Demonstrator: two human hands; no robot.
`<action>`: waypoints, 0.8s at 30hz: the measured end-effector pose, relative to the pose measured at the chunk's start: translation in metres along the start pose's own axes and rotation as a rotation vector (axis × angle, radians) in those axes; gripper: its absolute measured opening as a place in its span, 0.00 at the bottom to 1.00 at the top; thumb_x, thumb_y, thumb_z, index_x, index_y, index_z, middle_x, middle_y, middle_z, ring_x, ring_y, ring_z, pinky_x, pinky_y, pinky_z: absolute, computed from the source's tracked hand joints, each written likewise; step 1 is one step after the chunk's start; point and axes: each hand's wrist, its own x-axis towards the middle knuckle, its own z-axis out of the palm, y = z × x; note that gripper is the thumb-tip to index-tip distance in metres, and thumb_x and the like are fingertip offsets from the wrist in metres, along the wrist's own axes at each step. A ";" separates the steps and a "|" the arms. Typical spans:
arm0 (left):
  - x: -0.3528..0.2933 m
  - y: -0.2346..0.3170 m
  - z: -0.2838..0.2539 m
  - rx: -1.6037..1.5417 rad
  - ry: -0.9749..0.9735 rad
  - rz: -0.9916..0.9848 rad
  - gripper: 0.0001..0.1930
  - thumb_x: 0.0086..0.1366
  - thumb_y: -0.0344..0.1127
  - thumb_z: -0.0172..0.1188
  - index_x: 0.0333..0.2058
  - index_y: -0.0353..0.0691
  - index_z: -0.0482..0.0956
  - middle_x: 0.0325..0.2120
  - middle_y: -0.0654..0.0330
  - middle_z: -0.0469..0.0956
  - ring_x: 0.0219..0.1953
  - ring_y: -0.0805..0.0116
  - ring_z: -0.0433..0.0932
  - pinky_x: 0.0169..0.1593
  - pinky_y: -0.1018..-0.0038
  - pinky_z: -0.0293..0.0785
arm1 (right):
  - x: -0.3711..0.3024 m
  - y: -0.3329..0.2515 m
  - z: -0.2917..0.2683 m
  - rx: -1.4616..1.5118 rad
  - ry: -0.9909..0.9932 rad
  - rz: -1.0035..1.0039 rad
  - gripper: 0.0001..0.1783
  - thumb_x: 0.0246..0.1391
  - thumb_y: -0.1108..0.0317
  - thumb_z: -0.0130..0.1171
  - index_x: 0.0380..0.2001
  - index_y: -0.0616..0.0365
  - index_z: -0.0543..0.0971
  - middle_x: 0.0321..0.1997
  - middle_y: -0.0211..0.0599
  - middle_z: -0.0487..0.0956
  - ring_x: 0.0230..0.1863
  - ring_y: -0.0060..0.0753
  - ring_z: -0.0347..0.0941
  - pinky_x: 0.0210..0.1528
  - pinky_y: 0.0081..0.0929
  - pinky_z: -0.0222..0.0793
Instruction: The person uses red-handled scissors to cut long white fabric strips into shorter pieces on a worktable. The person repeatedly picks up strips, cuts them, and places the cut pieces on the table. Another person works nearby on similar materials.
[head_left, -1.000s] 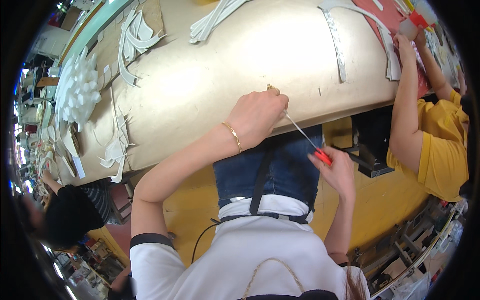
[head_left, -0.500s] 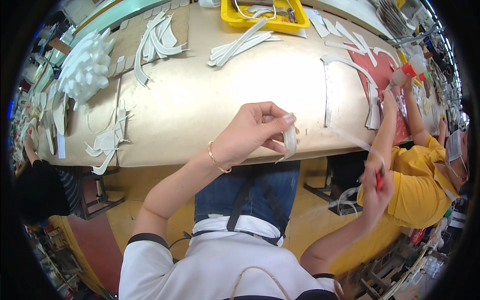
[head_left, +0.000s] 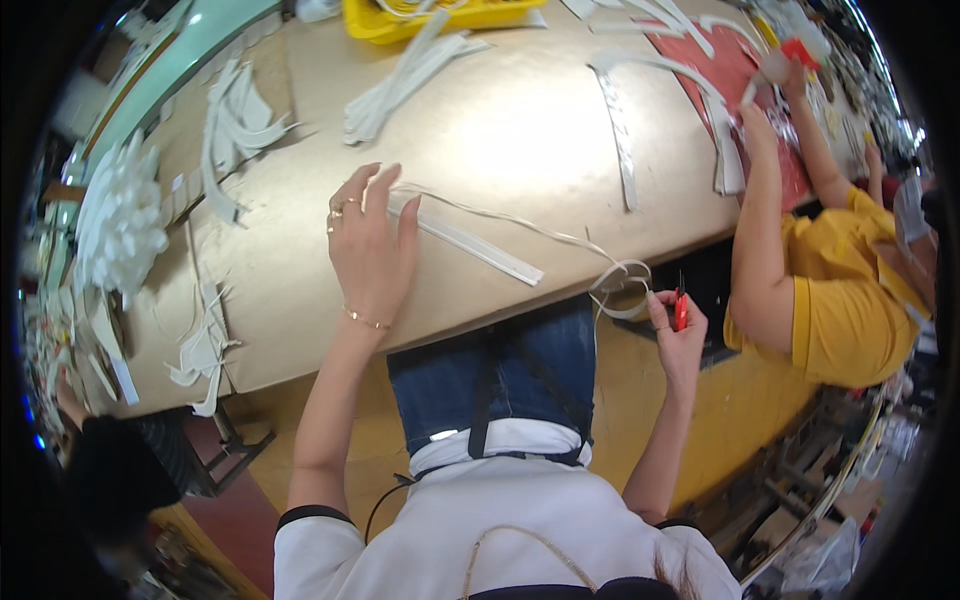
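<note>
My left hand (head_left: 372,240) is over the table with its fingers stretched and apart, at the far end of a flat white strip (head_left: 480,250) lying slantwise near the table's front edge. From beside its fingertips a narrow pale tape (head_left: 500,213) runs right across the tabletop to my right hand (head_left: 683,340). Just off the table edge, my right hand is closed, pinching the looped tape between thumb and finger. Small red-handled snips (head_left: 681,308) are also held in it, blades pointing up.
On the table (head_left: 300,330) lie a stack of white strips (head_left: 405,85), curved white pieces (head_left: 235,130) and a small pile (head_left: 205,340). A yellow tray (head_left: 385,25) stands at the back. A co-worker in yellow (head_left: 840,290) handles a bottle over a red sheet (head_left: 715,70) at right.
My left hand has moved left and opened; the strip it held now lies on the table. My right hand has come up toward the table edge with the snips and tape. The view has shifted.
</note>
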 end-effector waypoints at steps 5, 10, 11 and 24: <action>-0.015 0.053 0.007 -0.091 -0.176 0.379 0.18 0.59 0.31 0.64 0.49 0.45 0.79 0.51 0.59 0.76 0.55 0.59 0.74 0.58 0.61 0.65 | -0.030 0.106 0.021 0.557 0.217 0.309 0.15 0.58 0.66 0.65 0.47 0.58 0.79 0.31 0.21 0.77 0.25 0.11 0.65 0.27 0.16 0.61; -0.010 0.096 0.042 -0.093 -0.316 0.665 0.13 0.59 0.31 0.59 0.44 0.43 0.79 0.48 0.60 0.77 0.50 0.63 0.76 0.58 0.63 0.66 | -0.013 0.139 0.060 0.545 -0.073 0.438 0.19 0.58 0.63 0.66 0.51 0.58 0.78 0.29 0.21 0.75 0.22 0.13 0.63 0.25 0.19 0.62; -0.007 0.100 0.046 -0.047 -0.360 0.686 0.12 0.59 0.31 0.59 0.43 0.44 0.79 0.46 0.61 0.77 0.49 0.64 0.77 0.57 0.63 0.65 | -0.010 0.140 0.063 0.468 -0.131 0.455 0.19 0.58 0.63 0.66 0.50 0.58 0.79 0.28 0.20 0.74 0.22 0.13 0.63 0.25 0.19 0.62; 0.012 0.097 0.061 -0.005 -0.541 0.688 0.05 0.58 0.27 0.54 0.34 0.40 0.74 0.34 0.56 0.76 0.40 0.62 0.78 0.55 0.64 0.67 | -0.043 0.238 0.001 0.208 0.411 0.256 0.14 0.59 0.62 0.66 0.37 0.65 0.83 0.30 0.26 0.79 0.33 0.18 0.71 0.39 0.19 0.67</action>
